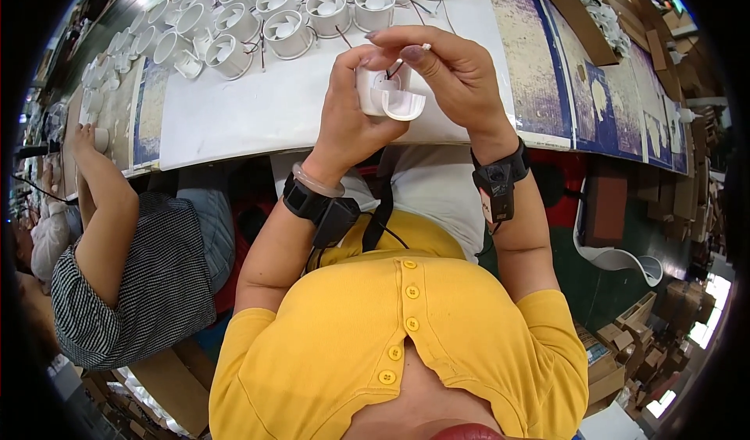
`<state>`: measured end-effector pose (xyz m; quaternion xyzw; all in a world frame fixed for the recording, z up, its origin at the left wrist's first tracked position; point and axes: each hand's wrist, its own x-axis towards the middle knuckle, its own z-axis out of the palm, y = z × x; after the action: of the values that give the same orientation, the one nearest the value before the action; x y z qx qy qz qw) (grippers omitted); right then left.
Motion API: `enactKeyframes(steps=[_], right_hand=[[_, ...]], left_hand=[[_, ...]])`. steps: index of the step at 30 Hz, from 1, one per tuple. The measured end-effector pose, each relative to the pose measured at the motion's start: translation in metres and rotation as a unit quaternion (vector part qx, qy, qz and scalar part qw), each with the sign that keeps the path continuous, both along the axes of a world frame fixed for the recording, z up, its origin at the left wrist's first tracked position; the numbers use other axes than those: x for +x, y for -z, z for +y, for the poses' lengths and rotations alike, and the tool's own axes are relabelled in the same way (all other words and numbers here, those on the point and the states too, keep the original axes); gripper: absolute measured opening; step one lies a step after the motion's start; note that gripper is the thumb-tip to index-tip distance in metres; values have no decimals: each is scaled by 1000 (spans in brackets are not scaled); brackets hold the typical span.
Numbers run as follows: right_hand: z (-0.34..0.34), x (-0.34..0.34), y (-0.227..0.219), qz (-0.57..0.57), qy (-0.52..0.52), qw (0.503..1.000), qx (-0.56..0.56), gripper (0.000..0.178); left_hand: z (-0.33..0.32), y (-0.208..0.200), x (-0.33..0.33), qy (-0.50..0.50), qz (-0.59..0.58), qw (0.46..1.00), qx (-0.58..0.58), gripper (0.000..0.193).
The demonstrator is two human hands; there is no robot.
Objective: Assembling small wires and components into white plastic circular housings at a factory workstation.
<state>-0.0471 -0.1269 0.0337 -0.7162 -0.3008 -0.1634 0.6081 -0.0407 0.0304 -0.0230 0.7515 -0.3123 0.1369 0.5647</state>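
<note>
Over the near edge of the table, my left hand (pixel 341 112) is wrapped round a white plastic fan housing (pixel 373 100) with a curved, trough-like lip on its near side. Thin dark and reddish wires (pixel 394 71) rise out of the housing toward my right hand (pixel 465 80). Its thumb and forefinger are pinched together on the wires, and a small white connector (pixel 426 47) sticks out by the thumb tip. The inside of the housing is partly covered by my fingers. Beyond my hands stand rows of white round fan housings (pixel 287 35) with bladed fans and loose wire leads.
A white sheet (pixel 234 119) covers the middle of the worn blue table (pixel 547 88). Cardboard boxes with white parts (pixel 582 18) sit at the far right. On the left, a co-worker in a striped top (pixel 148 276) reaches to a white part. Cartons (pixel 625 338) are stacked lower right.
</note>
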Motion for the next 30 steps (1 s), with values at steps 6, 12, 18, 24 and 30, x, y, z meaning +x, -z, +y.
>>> enactKeyframes(steps=[6,12,18,24,30], right_hand=[[3,7,-21,114,-107,988,0,28],[-10,23,-17,154,-91,983,-29,29],[-14,28,-9,165,-78,983,-7,29],[-9,23,-4,104,4,995,14,28],[-25,13,18,151,20,988,-14,25]], left_hand=[[-3,0,2,42,88,995,11,69],[-4,2,1,67,29,997,13,68],[-3,0,2,55,16,998,22,69],[-2,8,6,41,3,999,12,72],[0,4,5,19,12,1000,-2,70]])
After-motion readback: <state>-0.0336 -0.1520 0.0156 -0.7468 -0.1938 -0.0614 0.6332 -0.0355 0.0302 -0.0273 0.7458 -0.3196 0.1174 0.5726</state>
